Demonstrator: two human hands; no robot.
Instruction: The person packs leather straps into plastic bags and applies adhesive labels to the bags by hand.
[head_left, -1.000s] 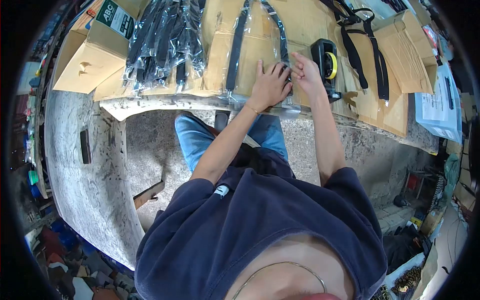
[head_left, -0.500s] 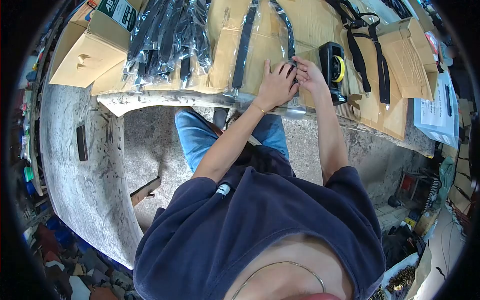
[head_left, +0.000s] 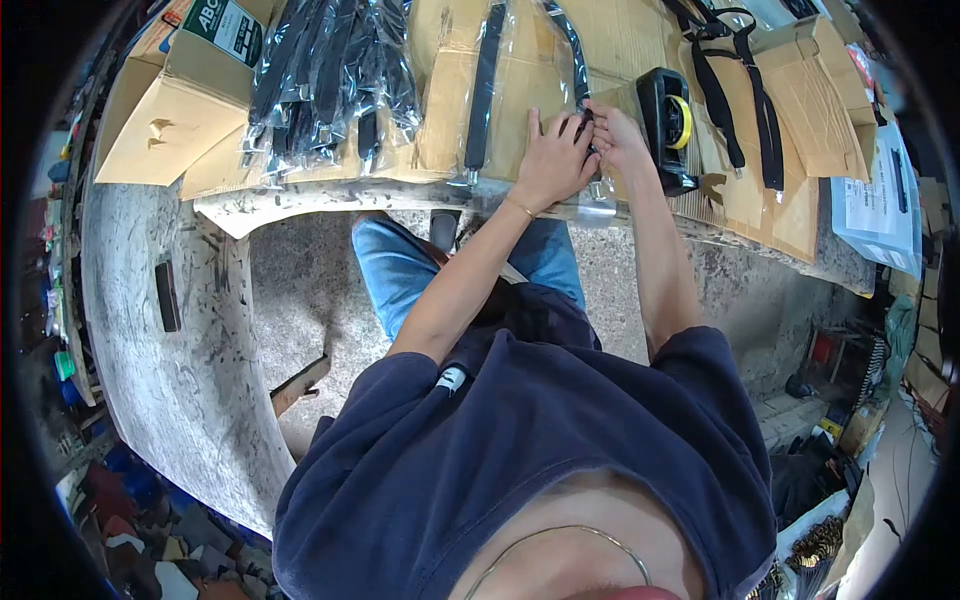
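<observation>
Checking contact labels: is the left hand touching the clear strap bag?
Touching. The head view shows the left hand lying flat, palm down, on the clear strap bag, with no gap.

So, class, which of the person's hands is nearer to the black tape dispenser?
Right. The right hand sits just beside the tape dispenser, apart from it. The left hand lies flat on the clear bag, on the right hand's far side.

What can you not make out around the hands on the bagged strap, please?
Head view:
Right hand: fingertips tucked behind the left hand, so its grip is unclear.
Clear bag: lower end covered by both hands.
Cardboard box label: cut off by the top edge.
</observation>
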